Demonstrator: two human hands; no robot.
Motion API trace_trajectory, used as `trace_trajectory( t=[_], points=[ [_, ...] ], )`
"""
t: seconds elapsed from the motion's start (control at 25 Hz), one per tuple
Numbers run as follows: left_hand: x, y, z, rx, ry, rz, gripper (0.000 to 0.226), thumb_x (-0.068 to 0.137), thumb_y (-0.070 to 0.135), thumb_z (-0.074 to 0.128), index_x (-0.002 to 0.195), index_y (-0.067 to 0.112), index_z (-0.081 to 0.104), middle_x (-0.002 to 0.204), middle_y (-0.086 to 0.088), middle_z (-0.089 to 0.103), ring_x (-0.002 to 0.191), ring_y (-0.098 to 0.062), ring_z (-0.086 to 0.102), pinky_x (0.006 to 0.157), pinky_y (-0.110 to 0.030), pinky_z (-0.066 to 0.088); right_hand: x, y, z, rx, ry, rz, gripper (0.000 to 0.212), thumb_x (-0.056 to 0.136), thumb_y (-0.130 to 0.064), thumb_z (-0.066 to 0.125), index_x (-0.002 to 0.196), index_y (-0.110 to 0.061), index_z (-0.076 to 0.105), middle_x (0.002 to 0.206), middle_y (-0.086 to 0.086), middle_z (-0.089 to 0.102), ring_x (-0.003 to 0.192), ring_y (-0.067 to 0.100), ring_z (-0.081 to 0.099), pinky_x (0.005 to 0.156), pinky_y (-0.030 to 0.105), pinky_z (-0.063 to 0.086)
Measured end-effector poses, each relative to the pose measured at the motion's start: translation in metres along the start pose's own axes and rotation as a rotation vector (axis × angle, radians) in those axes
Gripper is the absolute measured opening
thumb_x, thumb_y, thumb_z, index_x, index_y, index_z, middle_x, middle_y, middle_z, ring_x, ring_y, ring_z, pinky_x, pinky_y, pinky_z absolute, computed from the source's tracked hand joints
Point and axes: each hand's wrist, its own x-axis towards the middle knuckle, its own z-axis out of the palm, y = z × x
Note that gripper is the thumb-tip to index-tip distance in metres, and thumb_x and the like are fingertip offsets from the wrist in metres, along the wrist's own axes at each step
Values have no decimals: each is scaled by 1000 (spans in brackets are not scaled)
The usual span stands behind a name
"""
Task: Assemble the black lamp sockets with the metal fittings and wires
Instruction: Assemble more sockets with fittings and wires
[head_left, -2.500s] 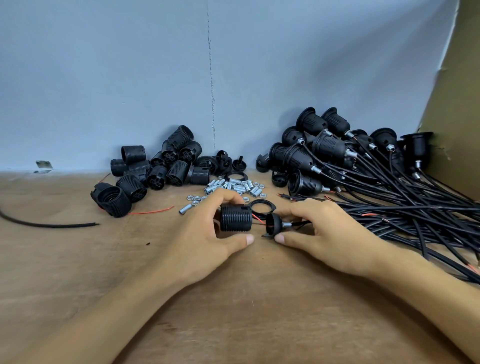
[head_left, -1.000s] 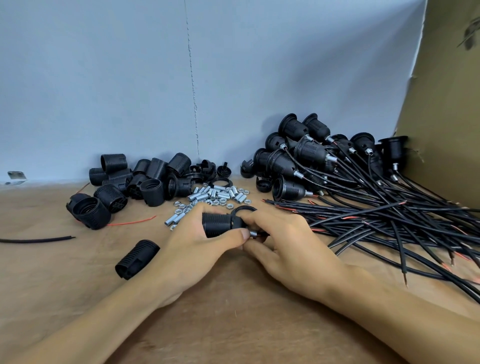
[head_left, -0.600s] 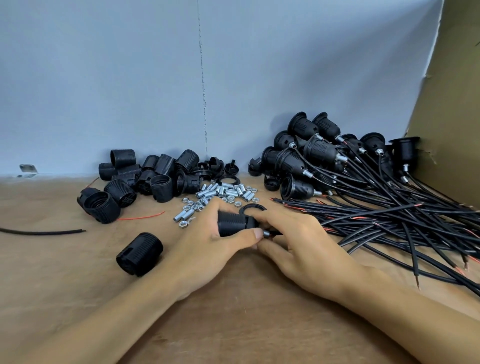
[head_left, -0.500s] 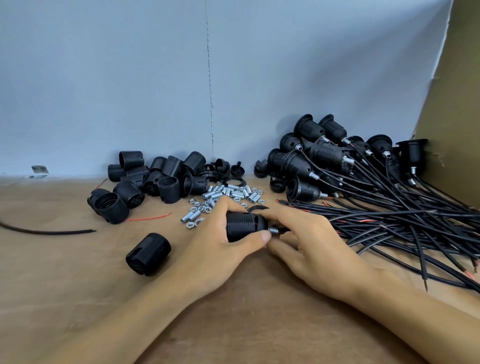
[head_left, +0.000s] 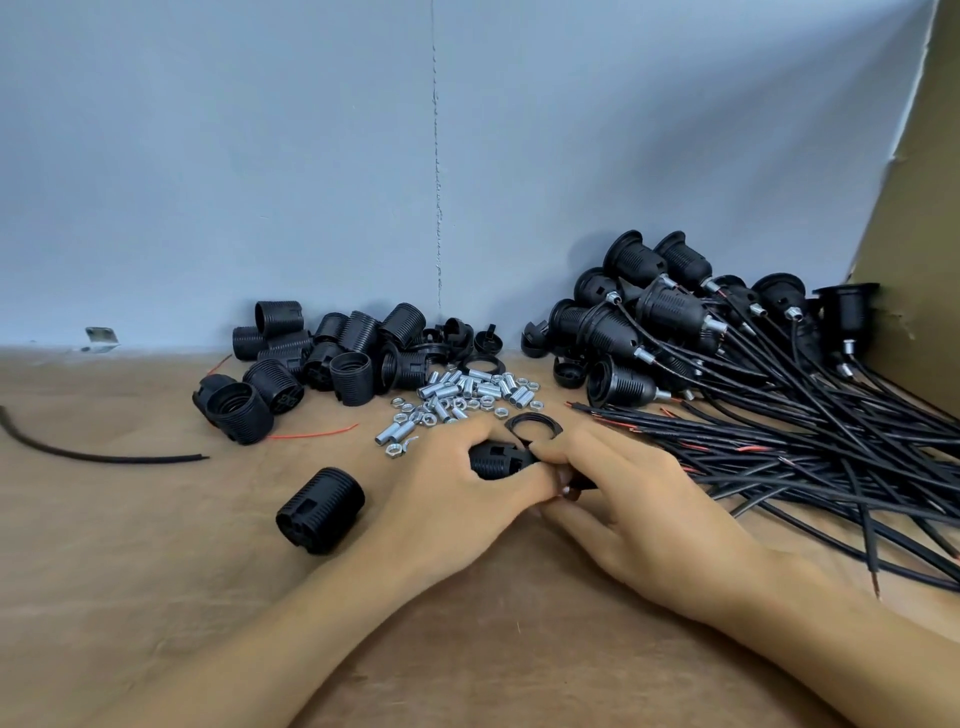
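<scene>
My left hand (head_left: 457, 488) grips a ribbed black socket body (head_left: 497, 458) at the middle of the table. My right hand (head_left: 639, 499) pinches the socket's cap end (head_left: 576, 483), mostly hidden by fingers, pressed against the body. Both hands touch each other over the joint. A black ring (head_left: 534, 425) lies just behind them. A loose socket body (head_left: 321, 510) lies on its side to the left. Metal fittings and nuts (head_left: 462, 397) are scattered behind the hands.
A pile of socket bodies (head_left: 317, 358) sits at the back left. Assembled sockets with black wires (head_left: 727, 374) fill the right side up to a cardboard wall (head_left: 919, 208). A black wire piece (head_left: 104, 457) and a red strand (head_left: 311, 433) lie left.
The cap piece and socket body, apart 2.5 s ago, are now pressed together between both hands. A loose socket body has appeared on the table to the left.
</scene>
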Motion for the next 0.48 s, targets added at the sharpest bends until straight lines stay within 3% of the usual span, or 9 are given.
trace_trajectory(
  t=[0.12, 0.32, 0.48],
  points=[
    [-3, 0, 3, 11, 22, 15, 15, 74, 28, 82, 80, 21, 70, 70, 8, 71, 61, 0, 62, 55, -13, 44, -1, 2, 3, 1, -7, 3, 25, 89, -23, 71, 111, -17, 60, 98, -10, 58, 87, 11, 56, 73, 33, 50],
    [-5, 0, 6, -30, 52, 21, 11, 78, 16, 77, 84, 20, 69, 79, 3, 74, 69, -5, 68, 66, -23, 53, -2, 2, 3, -7, -7, 0, 31, 90, -26, 68, 119, -16, 61, 105, -10, 60, 94, 8, 57, 80, 24, 46],
    [-5, -1, 9, -12, 85, 5, 11, 80, 17, 74, 86, 21, 66, 78, 5, 73, 64, -1, 66, 58, -18, 51, -2, 2, 4, -1, -15, -4, 36, 90, -30, 63, 125, -22, 57, 105, -12, 59, 95, 4, 56, 82, 17, 43]
  ],
)
